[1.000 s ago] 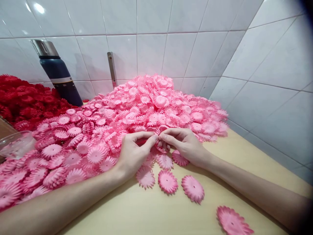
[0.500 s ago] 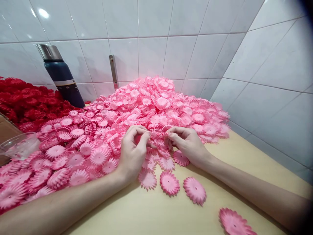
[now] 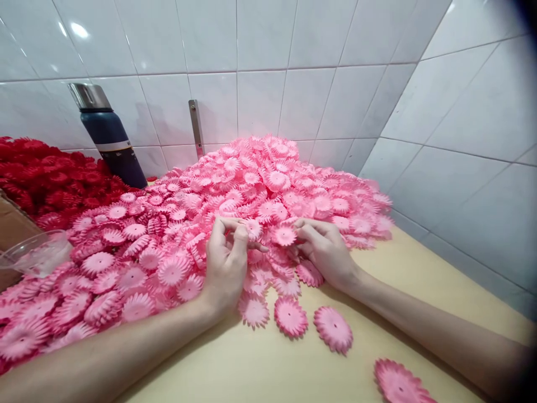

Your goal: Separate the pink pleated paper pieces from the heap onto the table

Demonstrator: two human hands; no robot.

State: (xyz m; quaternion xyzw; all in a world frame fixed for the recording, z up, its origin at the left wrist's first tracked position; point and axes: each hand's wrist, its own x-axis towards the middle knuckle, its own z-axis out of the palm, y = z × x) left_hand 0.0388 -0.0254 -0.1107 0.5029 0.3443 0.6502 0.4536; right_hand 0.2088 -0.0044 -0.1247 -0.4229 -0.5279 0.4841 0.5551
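My left hand is closed in a pinch on a pink artificial flower piece, a round scalloped petal disc. Across from it, the fingers of my right hand grip another pink flower piece, its pale face turned toward me. A small gap separates the two discs. Both hands hover at the front edge of a large heap of pink flower pieces. Beneath my right hand lies a darker-edged pink disc. The fingertips behind the discs are partly hidden.
Several loose discs, among them one with a dark centre hole, lie on the pale yellow table. At the left are a red flower heap, a dark blue bottle, a clear plastic cup and a cardboard box. Tiled walls stand behind.
The flower pieces at my fingertips, earlier bunched together between my hands, now show as two separate discs facing me. My right hand has turned slightly. The camera view has tilted a little.
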